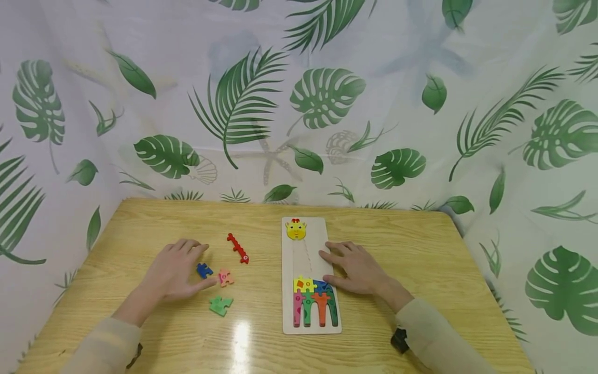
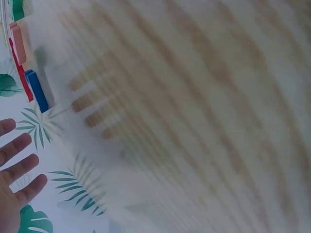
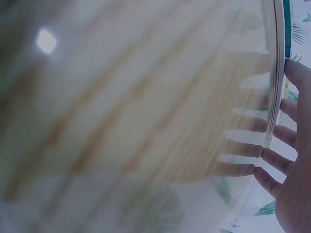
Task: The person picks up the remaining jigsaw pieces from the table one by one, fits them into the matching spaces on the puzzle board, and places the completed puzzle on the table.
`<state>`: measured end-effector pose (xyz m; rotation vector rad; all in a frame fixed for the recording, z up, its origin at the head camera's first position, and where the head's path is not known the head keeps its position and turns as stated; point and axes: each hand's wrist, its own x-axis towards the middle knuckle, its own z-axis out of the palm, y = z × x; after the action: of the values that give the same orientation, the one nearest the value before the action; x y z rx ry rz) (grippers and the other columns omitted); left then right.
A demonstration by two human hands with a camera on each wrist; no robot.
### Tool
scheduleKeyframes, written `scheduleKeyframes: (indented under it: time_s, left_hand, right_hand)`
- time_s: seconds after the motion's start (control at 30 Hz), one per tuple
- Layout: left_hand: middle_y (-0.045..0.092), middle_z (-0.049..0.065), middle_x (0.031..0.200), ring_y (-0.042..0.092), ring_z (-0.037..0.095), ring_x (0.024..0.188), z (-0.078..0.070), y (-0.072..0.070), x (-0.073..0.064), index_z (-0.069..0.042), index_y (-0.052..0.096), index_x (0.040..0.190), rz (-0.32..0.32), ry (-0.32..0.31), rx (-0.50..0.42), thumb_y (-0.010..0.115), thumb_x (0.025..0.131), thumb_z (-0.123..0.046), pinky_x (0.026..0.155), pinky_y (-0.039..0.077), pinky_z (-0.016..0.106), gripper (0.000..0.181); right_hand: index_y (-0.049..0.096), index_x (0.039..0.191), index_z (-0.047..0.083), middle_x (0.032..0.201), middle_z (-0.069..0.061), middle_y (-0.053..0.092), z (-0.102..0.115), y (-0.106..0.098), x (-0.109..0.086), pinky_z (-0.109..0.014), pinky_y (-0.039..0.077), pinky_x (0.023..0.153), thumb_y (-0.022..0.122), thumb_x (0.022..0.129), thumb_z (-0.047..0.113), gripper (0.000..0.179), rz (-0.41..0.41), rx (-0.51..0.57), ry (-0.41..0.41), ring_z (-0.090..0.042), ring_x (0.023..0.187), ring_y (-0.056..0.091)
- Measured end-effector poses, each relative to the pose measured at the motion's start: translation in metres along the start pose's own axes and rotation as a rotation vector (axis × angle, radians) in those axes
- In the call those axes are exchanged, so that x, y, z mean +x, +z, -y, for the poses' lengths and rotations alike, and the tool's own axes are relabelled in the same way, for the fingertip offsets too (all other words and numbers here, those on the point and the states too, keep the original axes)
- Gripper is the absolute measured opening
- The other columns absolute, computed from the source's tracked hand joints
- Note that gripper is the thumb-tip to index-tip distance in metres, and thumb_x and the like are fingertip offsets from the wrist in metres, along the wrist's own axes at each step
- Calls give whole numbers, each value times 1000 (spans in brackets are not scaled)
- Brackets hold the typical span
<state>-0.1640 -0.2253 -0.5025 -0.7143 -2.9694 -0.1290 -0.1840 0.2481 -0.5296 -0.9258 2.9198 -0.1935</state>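
There's a blue jigsaw piece (image 1: pixel 204 270) just beside the loose, empty left hand (image 1: pixel 176 272); the right hand (image 1: pixel 357 270), fingers outspread, reaches the edge of a pale wooden giraffe board (image 1: pixel 299 258).

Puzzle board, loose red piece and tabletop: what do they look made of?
Puzzle board: probably matte, unpainted wood or plywood; its face is pale and the edge shows thin lines in the right wrist view.
Red piece: likely painted wood, though plastic is possible; it is evenly coloured.
Tabletop: glossy wood or wood-look laminate; it shows grain streaks and a bright reflection.
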Motion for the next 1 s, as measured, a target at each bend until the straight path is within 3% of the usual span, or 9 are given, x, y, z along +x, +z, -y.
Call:
scheduleKeyframes:
  time_s: [0.33, 1.0]
  left_hand:
    - [63, 21, 141, 59, 44, 132, 3, 7, -6, -6, 58, 147, 33, -42, -6, 62, 90, -74, 106, 52, 63, 89]
    - [65, 19, 135, 61, 41, 126, 4, 16, -13, -5, 66, 135, 4, -50, -4, 66, 92, -66, 99, 57, 60, 74]
  right_hand:
    - [51, 157, 27, 164, -8, 49, -1, -1, 1, -61, 45, 116, 56, 101, 63, 67, 2, -5, 1, -36, 144, 50]
    - [52, 157, 25, 164, -10, 49, 2, -3, 0, -61, 46, 116, 57, 101, 61, 67, 10, 1, 3, -37, 143, 50]
